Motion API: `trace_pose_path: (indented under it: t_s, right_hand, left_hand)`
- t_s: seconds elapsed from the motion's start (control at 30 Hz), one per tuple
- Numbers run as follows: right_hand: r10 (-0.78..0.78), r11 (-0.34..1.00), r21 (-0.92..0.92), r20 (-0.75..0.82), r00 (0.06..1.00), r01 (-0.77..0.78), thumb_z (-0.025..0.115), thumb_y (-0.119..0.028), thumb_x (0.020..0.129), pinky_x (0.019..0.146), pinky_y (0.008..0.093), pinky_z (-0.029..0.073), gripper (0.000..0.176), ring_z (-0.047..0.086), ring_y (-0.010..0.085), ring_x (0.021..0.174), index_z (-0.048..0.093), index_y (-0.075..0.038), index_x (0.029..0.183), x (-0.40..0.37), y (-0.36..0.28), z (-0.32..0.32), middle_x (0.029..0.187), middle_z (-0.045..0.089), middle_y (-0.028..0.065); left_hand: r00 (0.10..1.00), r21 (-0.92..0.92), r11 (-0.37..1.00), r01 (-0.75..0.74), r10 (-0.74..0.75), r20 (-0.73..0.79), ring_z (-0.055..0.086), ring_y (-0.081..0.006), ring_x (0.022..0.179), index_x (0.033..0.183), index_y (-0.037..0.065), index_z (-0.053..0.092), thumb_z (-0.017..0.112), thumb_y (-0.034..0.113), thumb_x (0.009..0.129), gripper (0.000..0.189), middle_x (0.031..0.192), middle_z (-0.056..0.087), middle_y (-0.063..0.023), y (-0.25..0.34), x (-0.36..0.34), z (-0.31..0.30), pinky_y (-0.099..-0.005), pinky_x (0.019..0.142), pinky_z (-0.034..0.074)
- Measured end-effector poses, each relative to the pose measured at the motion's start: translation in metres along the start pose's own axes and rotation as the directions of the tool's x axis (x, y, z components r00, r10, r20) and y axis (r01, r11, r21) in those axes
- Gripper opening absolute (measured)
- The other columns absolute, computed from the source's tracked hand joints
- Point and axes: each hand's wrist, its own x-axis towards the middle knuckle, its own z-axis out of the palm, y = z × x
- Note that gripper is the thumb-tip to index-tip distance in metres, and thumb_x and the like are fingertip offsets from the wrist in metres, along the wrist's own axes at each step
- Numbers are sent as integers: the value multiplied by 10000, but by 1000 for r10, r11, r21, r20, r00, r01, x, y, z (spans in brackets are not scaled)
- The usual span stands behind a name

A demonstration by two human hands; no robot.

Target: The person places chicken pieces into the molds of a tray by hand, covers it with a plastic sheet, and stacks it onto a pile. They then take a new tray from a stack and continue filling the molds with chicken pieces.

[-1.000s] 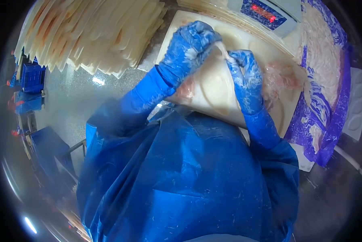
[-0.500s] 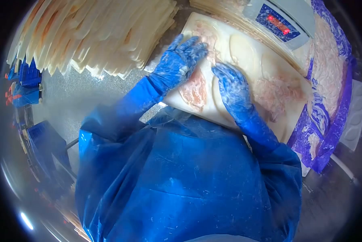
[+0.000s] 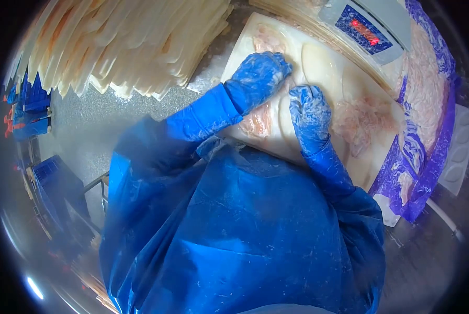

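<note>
My left hand (image 3: 260,78), in a wet blue glove, is closed over the pale raw meat (image 3: 269,41) near the upper left of a white board (image 3: 320,63). What its fingers hold is hidden. Close by on the right, my right hand (image 3: 311,109) has its fingers curled in; anything inside them is too hidden to name. Below my left hand lies a pinkish piece of meat (image 3: 257,124). A larger spread of raw meat (image 3: 361,124) rests on the board to the right of my right hand.
A thick stack of pale boards (image 3: 124,42) stands at upper left. At upper right is a scale with a red display (image 3: 364,30). Purple film (image 3: 422,183) with pale meat (image 3: 425,89) lies on the right, beside a white moulded tray (image 3: 458,152). Blue crates (image 3: 34,99) are far left.
Both hands have gone from spread or extended fingers to curled ones. My left hand has moved right and slightly down; my right hand has shifted slightly right.
</note>
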Motion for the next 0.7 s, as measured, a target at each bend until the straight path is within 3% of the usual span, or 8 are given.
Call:
trace_pose_path:
  t_s: [0.13,0.23,0.33,0.37,0.4,0.47,0.6,0.7]
  right_hand:
    - [18,976,217,-93,996,2,659,-95,860,816,412,504,156,607,309,942,632,-69,1011,-2,12,-5,974,637,121]
    - [277,853,498,-179,944,-156,623,-28,865,860,413,506,178,614,288,975,650,-77,1034,24,-14,-34,974,653,118]
    - [60,951,309,-260,964,24,621,-61,879,977,388,455,174,590,275,1070,660,-91,1046,30,-14,-25,1064,670,108]
    - [119,854,515,-47,992,-78,629,-138,887,1092,396,358,270,526,270,1217,663,-115,1154,20,-10,-14,1265,631,102]
    - [117,854,515,-51,992,-74,629,-138,887,1092,396,358,270,526,270,1217,663,-115,1154,5,-4,-6,1265,631,102]
    - [-55,989,138,52,997,47,624,-190,885,1156,416,281,442,441,264,1346,603,-112,1320,-23,7,-1,1422,535,103]
    - [-52,990,127,-38,998,57,648,-235,866,1207,457,212,628,341,358,1431,482,-28,1436,-10,-8,-2,1510,426,189]
    - [-135,988,91,178,975,121,664,-247,875,1219,475,188,643,288,357,1463,475,-16,1445,-16,-20,0,1542,391,192]
  left_hand:
    - [975,-165,984,72,-35,218,671,-342,969,1092,77,709,676,131,871,229,1073,690,-143,-13,20,-9,-443,860,536]
    - [965,-128,964,-233,213,-153,676,-332,980,1123,91,698,673,108,880,245,1079,692,-134,-37,37,-2,-413,883,540]
    - [968,38,968,-249,250,-20,587,-306,1217,1376,166,586,614,109,927,454,1338,609,-127,-62,37,3,-394,1073,457]
    - [980,-459,888,11,83,183,476,-310,1345,1476,192,486,610,145,932,560,1487,494,-95,-84,30,17,-444,1155,365]
    - [980,-456,890,8,85,182,476,-310,1345,1476,192,486,610,145,932,560,1487,494,-95,-82,23,8,-444,1155,365]
    - [976,333,920,-205,169,134,362,-314,1437,1514,168,425,591,196,963,576,1568,389,-94,-60,6,-14,-471,1204,267]
    - [989,-35,993,-115,118,92,222,-292,1511,1534,140,370,505,352,1021,571,1614,294,-126,-27,2,-9,-463,1241,134]
    - [978,142,977,-161,139,157,248,-305,1499,1537,132,360,507,430,1009,624,1601,320,-129,-41,5,8,-467,1234,151]
